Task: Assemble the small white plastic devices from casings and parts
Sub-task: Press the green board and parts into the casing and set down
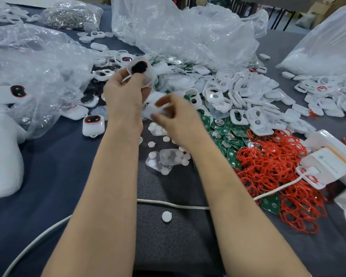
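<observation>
White plastic all over this dark blue table cloth point(68, 166), lol. My left hand point(124, 96) is up in the middle, fingers curled round a white plastic casing with a dark oval window point(138, 67), held above the table with the window facing me. My right hand point(180, 118) is just near-right of it, thumb and fingers pinching a small see-through plastic piece point(151, 112). It's blurry, so that's all I can tell about it. The casing and the piece are close but apart.

Right of my hands is a big heap of open white casing frames point(238, 92). Green circuit boards point(224, 134) lie nearer, and a tangle of red rubber rings point(268, 162) runs up to a white charger block point(328, 162) at the right edge. A white cable point(168, 203) trails across the near side. Little round white pads point(166, 216) are scattered between my forearms. One closed-up white device with a red-rimmed window point(93, 124) sits left, beside crumpled clear plastic bags point(38, 76).
</observation>
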{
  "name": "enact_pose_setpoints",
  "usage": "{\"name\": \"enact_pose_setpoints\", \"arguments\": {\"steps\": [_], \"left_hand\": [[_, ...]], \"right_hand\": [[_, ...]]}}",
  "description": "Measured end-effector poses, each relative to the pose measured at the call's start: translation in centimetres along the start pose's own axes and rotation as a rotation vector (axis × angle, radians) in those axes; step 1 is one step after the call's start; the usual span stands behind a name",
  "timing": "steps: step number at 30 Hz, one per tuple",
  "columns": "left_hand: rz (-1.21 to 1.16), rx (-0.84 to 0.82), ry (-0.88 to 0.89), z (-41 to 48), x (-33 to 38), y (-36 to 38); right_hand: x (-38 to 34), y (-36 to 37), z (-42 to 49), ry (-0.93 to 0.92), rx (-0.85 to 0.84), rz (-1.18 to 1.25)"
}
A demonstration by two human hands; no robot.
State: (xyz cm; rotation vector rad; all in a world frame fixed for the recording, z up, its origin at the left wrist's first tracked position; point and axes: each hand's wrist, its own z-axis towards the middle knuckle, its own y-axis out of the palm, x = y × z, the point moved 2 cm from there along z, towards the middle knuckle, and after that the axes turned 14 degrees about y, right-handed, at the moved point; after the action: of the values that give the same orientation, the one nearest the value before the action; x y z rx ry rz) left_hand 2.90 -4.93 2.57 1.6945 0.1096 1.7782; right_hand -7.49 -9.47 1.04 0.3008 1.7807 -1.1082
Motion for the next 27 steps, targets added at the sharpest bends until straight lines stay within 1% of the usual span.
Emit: {"name": "enact_pose_setpoints", "arguments": {"steps": [3,5,7,10,13,15,22,27], "left_hand": [[0.063,-0.105,-0.106,-0.5,-1.3,0.7],[0.157,-0.207,-0.127,-1.3,-2.3,1.3],[0.252,-0.287,-0.107,-1.8,-3.1,1.8],[0.314,-0.350,-0.123,-1.9,-4.1,2.0],[0.348,-0.389,-0.125,-2.0,-4.7,2.0],[0.347,-0.394,-0.123,-2.2,-4.8,2.0],[0.347,-0.408,-0.146,-2.1,-5.2,2.0],[0.355,-0.403,-0.139,-2.0,-5.4,1.9]], "right_hand": [[1.5,-3.4,0.8,0.118,0.063,0.322],[2.6,-4.6,1.3,0.187,0.080,0.500],[3.4,-5.2,1.8,0.208,0.137,0.516],[3.8,-5.1,2.0,0.165,0.218,0.520],[3.7,-5.0,2.0,0.090,0.302,0.470],[3.6,-5.0,1.9,0.059,0.327,0.478],[3.3,-5.1,1.8,0.009,0.251,0.516],[3.7,-4.9,2.2,0.049,0.190,0.581]]}}
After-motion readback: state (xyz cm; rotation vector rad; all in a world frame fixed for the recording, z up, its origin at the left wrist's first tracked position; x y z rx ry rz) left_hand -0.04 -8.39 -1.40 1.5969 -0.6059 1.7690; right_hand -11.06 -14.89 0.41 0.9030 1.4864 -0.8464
